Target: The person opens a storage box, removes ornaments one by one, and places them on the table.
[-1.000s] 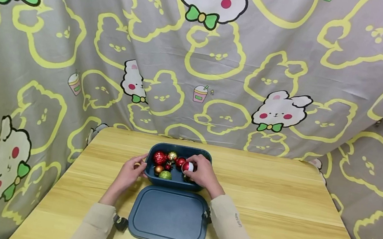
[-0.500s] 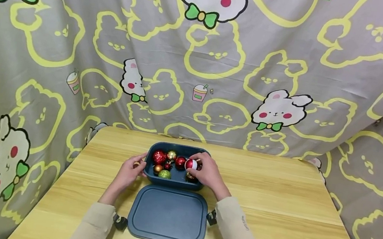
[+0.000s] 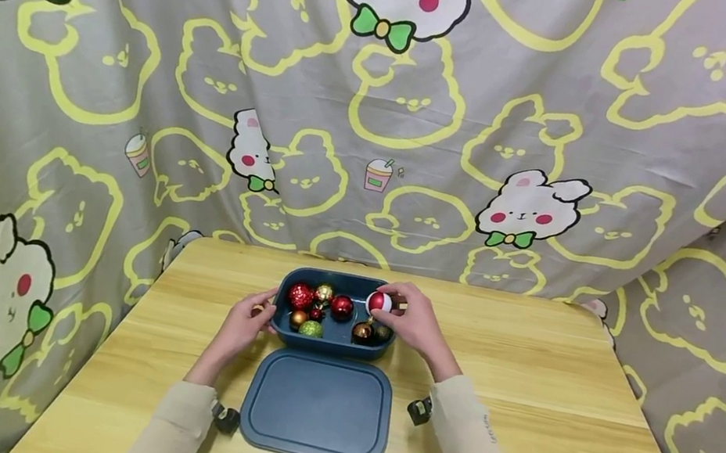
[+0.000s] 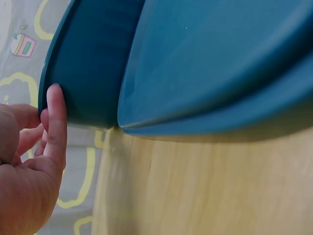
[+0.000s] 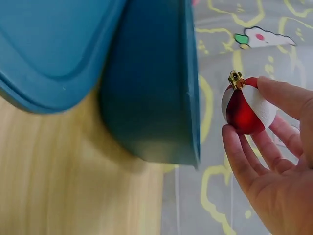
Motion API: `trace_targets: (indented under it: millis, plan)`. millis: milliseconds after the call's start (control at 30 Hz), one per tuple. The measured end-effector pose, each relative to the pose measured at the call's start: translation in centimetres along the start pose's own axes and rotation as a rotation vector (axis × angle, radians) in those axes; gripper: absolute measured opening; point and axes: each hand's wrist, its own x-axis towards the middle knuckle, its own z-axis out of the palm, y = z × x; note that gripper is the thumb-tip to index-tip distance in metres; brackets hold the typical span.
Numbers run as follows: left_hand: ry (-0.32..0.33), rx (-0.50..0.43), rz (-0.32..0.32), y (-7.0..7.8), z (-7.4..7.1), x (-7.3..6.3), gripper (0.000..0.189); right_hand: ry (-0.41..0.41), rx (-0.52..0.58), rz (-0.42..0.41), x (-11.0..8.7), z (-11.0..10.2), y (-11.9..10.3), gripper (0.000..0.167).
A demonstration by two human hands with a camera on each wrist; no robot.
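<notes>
My right hand (image 3: 420,319) pinches a red and white Christmas bauble (image 3: 379,303) over the right end of a dark blue lunch box (image 3: 328,347). In the right wrist view the bauble (image 5: 243,111) shows its gold cap, with the thumb on top and fingertips below. At the box's left end my left hand (image 3: 244,321) holds the corner, its thumb against the front wall in the left wrist view. Inside the box lie a glittery red bauble (image 3: 300,296), a shiny red one (image 3: 341,307), a green one (image 3: 311,328), a brown one (image 3: 363,332) and several others.
A matching blue lid (image 3: 316,409) lies flat on the wooden table (image 3: 519,410), just in front of the box. A grey curtain (image 3: 327,94) with yellow outlines and rabbits hangs behind the table and along both sides.
My right hand has moved right and slightly away from me with the red and white bauble, uncovering the brown bauble below. The left hand stays at the box's left end.
</notes>
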Motion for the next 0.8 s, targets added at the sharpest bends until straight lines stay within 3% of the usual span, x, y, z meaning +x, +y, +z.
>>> trace_targets:
  millis: [533, 800]
  plan:
    - [-0.005, 0.033, 0.019, 0.2, -0.3, 0.2, 0.046, 0.062, 0.04, 0.111, -0.7, -5.4, 2.1, 0.045]
    - [-0.016, 0.01, 0.036, 0.0, -0.2, 0.1, 0.047, 0.084, 0.028, 0.122, -1.1, -7.0, 3.3, 0.047]
